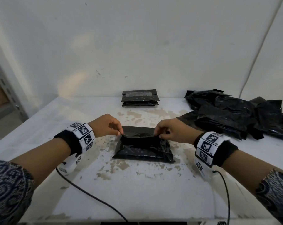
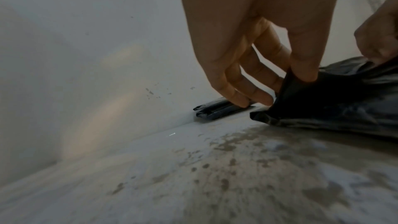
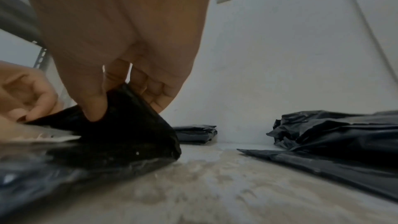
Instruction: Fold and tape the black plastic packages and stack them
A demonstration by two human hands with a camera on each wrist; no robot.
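A black plastic package lies flat near the middle of the white table, directly in front of the person; its far flap is raised and doubled back toward the body of the package; the left hand pinches the flap's left corner between thumb and forefinger, the remaining fingers loosely curled and holding nothing; the right hand pinches the right corner in the same manner, and the wrist views confirm both grips close tight on the plastic; the step in hand is judged to be the fold, with the flap not yet pressed flat; a stack of finished packages sits at the back of the table against the wall, the top one bearing a strip of clear tape; a loose pile of unfolded bags lies to the right, well apart from the work; no tape roll or dispenser is visible in any view; the next move, in my judgement, calls for drawing the flap evenly down onto the package, keeping both corners level, and holding it flat with one hand so that tape can be applied across the seam.
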